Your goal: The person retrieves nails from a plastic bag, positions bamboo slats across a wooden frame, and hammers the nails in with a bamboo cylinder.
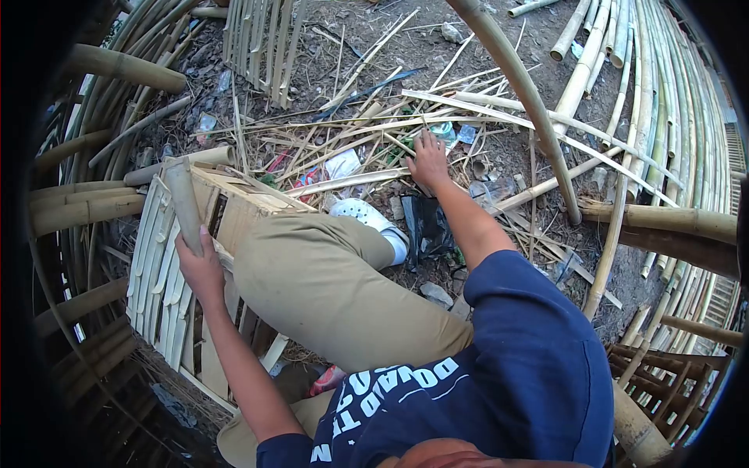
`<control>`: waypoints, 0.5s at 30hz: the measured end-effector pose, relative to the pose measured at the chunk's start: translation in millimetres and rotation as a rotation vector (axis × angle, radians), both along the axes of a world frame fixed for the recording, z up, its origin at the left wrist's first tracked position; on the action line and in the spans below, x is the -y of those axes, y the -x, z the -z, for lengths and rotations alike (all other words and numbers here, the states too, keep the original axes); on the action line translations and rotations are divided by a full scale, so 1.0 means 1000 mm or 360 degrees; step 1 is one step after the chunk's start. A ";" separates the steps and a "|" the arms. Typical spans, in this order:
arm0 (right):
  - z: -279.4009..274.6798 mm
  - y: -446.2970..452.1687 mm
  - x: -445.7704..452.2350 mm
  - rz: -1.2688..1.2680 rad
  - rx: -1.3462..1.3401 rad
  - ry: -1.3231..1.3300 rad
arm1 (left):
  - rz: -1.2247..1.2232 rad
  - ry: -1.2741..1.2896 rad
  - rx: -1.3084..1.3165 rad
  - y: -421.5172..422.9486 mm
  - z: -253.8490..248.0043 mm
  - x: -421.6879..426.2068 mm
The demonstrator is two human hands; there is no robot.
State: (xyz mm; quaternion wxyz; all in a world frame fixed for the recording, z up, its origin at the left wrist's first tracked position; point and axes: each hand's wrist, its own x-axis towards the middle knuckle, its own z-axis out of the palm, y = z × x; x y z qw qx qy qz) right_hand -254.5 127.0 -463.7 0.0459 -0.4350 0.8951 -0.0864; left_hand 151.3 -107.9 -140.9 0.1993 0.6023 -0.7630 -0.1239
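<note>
My left hand (200, 269) is wrapped round the lower end of a short, thick bamboo piece (183, 199), over a slatted wooden and bamboo frame (160, 273) on the left. Out in front, my right hand (428, 160) reaches down to the littered ground among thin bamboo strips (367, 129). Its fingers point forward beside a thin stick; whether they grip it is too small to tell. Green and clear plastic scraps (443, 132) lie just beyond those fingertips.
A curved bamboo pole (519, 93) rises right of my right arm. Long bamboo poles (655, 101) lie at the right. A slatted panel (261, 47) stands at the top left. A black plastic bag (427, 230) lies by my white clog (363, 212).
</note>
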 end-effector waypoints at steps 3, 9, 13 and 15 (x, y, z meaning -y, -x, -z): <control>0.006 0.018 0.020 0.0052 -0.0147 -0.0040 | 0.0012 0.0024 0.0022 0.002 -0.001 -0.002; 0.017 0.050 0.044 0.0080 0.0029 -0.0367 | 0.0012 0.0000 0.0078 0.004 -0.004 -0.001; 0.009 0.047 0.055 0.0150 0.0035 -0.0329 | 0.0033 0.0017 0.0084 0.004 -0.003 0.000; 0.008 0.042 0.053 0.0148 -0.0043 -0.0357 | 0.0023 0.0020 0.0076 0.005 -0.004 -0.002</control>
